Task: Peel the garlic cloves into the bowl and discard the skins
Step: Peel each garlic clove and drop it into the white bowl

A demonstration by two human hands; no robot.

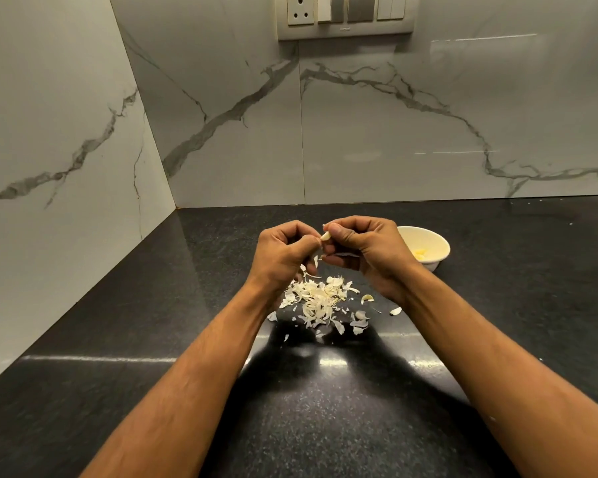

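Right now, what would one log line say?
both hands grip garlic clove | skins on counter | bowl right

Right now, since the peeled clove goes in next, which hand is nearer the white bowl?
Right. The right hand is just beside the white bowl, overlapping its near-left rim in this view; the left hand is farther left. Both pinch the garlic clove.

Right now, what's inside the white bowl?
The bowl holds a few pale yellow peeled cloves near its bottom. The right hand covers the bowl's left side, so anything lying there cannot be seen, and an exact count isn't possible.
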